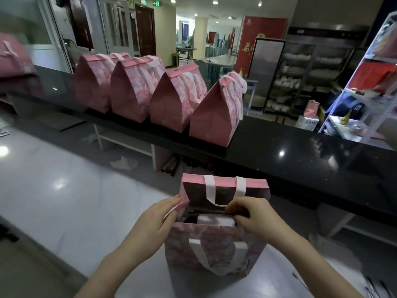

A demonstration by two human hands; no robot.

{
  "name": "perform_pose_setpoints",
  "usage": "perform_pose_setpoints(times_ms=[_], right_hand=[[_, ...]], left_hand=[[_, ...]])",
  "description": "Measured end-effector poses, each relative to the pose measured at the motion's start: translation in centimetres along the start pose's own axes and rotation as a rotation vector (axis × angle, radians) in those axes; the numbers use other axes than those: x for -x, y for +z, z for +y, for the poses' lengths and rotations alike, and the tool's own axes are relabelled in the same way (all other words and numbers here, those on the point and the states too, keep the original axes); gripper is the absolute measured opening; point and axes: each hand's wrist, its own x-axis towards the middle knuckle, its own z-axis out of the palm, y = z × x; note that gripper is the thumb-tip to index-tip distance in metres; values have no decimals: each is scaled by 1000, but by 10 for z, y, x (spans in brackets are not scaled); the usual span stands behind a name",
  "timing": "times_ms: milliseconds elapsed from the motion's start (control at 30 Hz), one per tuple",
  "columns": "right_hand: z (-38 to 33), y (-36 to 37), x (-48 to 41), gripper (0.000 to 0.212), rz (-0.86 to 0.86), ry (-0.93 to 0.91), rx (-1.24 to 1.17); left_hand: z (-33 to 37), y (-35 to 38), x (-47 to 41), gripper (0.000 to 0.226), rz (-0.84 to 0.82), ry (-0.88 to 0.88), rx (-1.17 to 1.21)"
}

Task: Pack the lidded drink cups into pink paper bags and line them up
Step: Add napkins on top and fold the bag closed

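Lower centre, an open bag [214,248] stands on the pale table [64,201], a lidded cup [214,220] inside. The left hand [154,220] has its grip pinched on the bag's left rim, and the right hand [251,216] pinches the right rim. Four closed bags [137,91] line the black table [279,143] above.

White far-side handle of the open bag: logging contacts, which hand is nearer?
Right. The right hand sits just below the white handle; the left hand holds the open bag at its left corner, farther.

Closed bags [154,91] crowding counter's [300,160] left
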Motion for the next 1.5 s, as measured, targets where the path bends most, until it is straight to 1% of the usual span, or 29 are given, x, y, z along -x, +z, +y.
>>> perform_pose_setpoints(times_ms=[167,233,267,367,433,500,567,600,667,733,800,867,900,1000,1067,1100,1167,1233,1300,1367,1433,1500], right_hand=[[0,2,-1,35,1,-25,30],[3,-1,-1,36,65,-58,23],[5,-4,0,35,116,-74,14],[16,-13,-1,35,281,-118,94],[22,-19,-7,44,330,-125,212],[25,-23,-18,58,278,-102,325],[27,-23,-32,68,180,-65,423],[28,-21,-39,65,154,-48,445],[29,-19,-50,47,183,-19,431],[31,-19,-56,30,244,38,321],[33,-22,-58,26,243,85,108],[35,-32,-57,26,141,103,-79],[35,-39,-56,24,69,102,-124],[36,-55,-53,14,-101,69,-122],[36,-60,-48,13,-177,63,-135],[36,-60,-44,16,-215,61,-138],[37,-56,-32,35,-258,55,-87],[42,-48,-18,61,-256,52,-44],[47,-38,-8,77,-225,34,2],[51,-27,-3,79,-163,14,77],[52,-18,0,72,-33,4,123],[52,-9,2,61,100,5,128]], left_hand=[[13,1,0,44,30,-18,78],[17,-1,-1,43,49,-14,109],[18,-2,-2,47,53,-14,114],[15,-9,-8,72,-14,-7,99],[11,-13,-18,96,-88,57,45],[9,-14,-32,115,-160,121,-39],[7,-14,-47,122,-183,148,-107],[6,-13,-55,123,-178,157,-130],[3,-11,-67,124,-155,175,-165],[1,-9,-76,125,-141,185,-193],[-2,-6,-82,124,-137,186,-207],[-2,-2,-85,119,-141,187,-199],[-1,0,-86,115,-137,182,-173],[2,7,-86,89,-58,156,-58],[3,12,-83,74,12,161,-106],[3,16,-81,69,40,167,-133],[0,22,-76,60,80,163,-136],[-2,27,-72,53,114,147,-120],[-3,29,-71,46,135,139,-125],[-1,30,-72,41,145,156,-139],[1,30,-72,35,145,178,-143],[1,29,-71,35,121,176,-118]])
